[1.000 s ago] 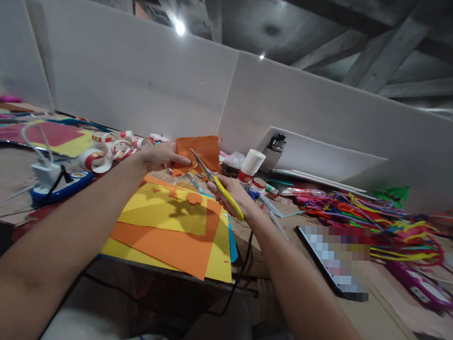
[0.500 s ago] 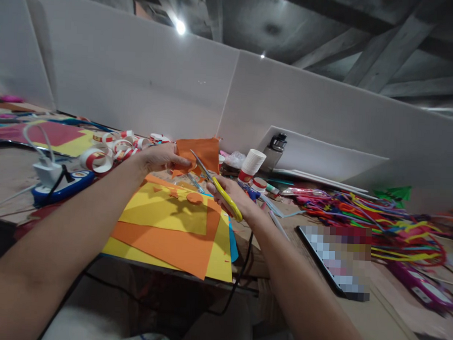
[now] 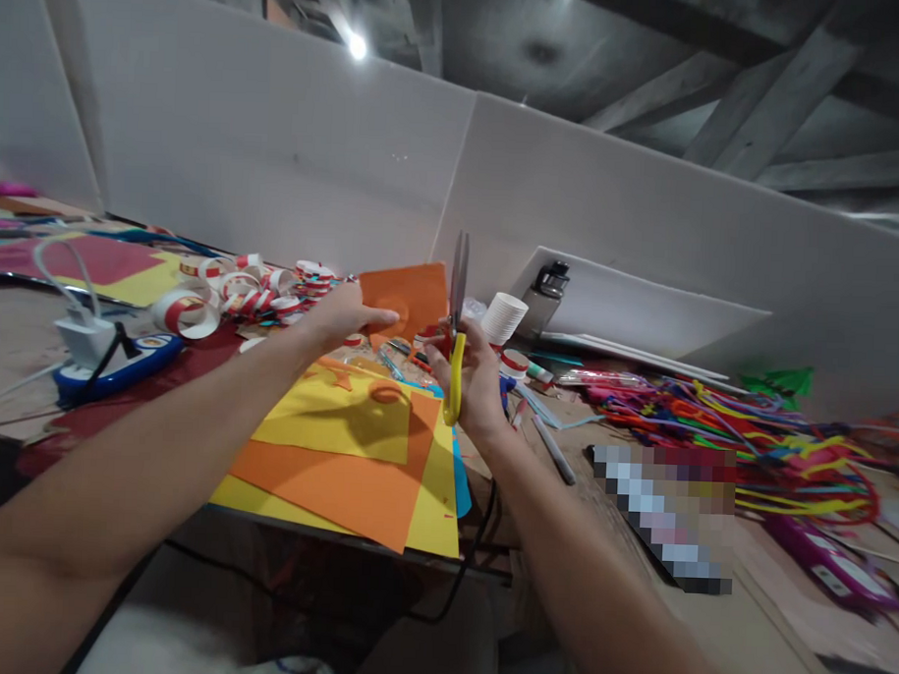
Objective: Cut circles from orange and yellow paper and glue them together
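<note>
Orange shapes [image 3: 387,394] already cut — orange sheet [image 3: 418,287] seemingly unfinished.
Sheet is held in left hand [image 3: 343,317], scissors [image 3: 455,369] in right hand [image 3: 481,377].

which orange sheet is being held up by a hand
The small orange piece in the left hand; the larger orange sheet lies below, partly covered by a yellow sheet.

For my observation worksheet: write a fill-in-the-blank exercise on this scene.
1. The left hand holds paper coloured ____.
2. The right hand holds scissors whose visible handle is ____.
3. The scissors' blades point ____, not down.
4. The plugged-in charger at left is coloured ____.

Missing words: orange; yellow; up; white.
</note>
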